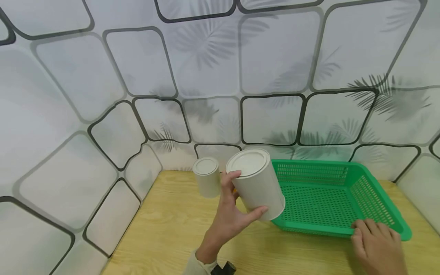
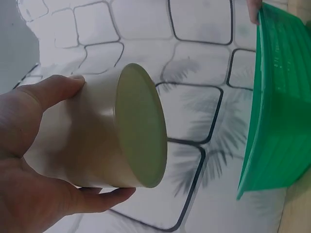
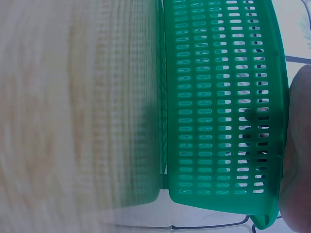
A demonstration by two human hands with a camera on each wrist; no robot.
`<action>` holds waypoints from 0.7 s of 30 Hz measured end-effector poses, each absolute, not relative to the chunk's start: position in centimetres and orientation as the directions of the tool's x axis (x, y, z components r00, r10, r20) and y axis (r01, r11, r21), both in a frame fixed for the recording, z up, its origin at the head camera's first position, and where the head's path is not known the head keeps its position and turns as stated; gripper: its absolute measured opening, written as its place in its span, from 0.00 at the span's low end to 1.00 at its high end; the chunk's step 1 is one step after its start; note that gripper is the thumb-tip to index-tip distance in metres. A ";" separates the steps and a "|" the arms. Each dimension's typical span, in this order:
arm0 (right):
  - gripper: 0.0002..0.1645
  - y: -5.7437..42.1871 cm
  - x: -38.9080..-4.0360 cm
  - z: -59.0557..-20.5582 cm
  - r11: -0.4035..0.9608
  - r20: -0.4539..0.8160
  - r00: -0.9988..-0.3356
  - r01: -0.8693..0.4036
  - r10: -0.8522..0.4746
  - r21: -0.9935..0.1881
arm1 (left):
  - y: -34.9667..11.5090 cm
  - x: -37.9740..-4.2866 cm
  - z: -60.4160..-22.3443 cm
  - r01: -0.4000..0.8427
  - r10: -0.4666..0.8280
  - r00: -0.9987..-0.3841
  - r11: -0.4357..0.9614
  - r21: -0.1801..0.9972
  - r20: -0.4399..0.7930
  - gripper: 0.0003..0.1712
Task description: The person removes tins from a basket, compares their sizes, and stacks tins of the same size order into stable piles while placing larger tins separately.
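— What is the left hand [image 1: 229, 219] doing?

— Its thumb and fingers are curled round a large pale-grey cylindrical lidded canister [image 1: 256, 184], grasping it by the side wall above the light wooden tabletop [image 1: 178, 229]. From the head view the canister sits just at 9 o'clock of the green perforated plastic basket [image 1: 343, 191], overlapping its near left corner.

— Which way does the canister point?

— It is tilted. Its long axis runs from about 5 o'clock at the base to 11 o'clock at the flat round lid, so the lid faces up and to the left, toward the wall. In the left wrist view the lid faces away from the palm.

— And the right hand [image 1: 378, 244]?

— It rests on the basket's near rim at about 5 o'clock, fingers laid over the edge; how tightly they clasp it I cannot tell.

— Anything else?

— A smaller pale-grey cylindrical canister [image 1: 207, 176] stands upright at 10 o'clock of the held one, near the patterned wall panel [image 1: 206, 76].
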State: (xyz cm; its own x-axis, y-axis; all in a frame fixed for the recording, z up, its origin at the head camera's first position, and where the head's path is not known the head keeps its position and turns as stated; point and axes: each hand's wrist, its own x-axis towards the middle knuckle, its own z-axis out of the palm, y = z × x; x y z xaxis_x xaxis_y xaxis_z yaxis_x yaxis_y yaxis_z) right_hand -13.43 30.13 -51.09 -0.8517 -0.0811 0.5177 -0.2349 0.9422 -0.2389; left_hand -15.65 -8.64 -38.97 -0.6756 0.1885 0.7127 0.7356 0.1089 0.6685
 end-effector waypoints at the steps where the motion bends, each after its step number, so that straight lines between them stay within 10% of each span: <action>1: 0.12 30.1 -13.5 -51.1 0.943 0.523 -0.849 -0.236 -0.081 -0.237 | -8.9 -15.8 -39.0 0.740 0.171 -0.672 0.124 0.661 0.720 0.59; 21: 0.12 30.2 -13.5 -51.3 0.948 0.531 -0.844 -0.225 -0.076 -0.223 | -16.8 -18.1 -38.9 0.710 -0.088 -0.628 0.342 0.616 0.773 0.60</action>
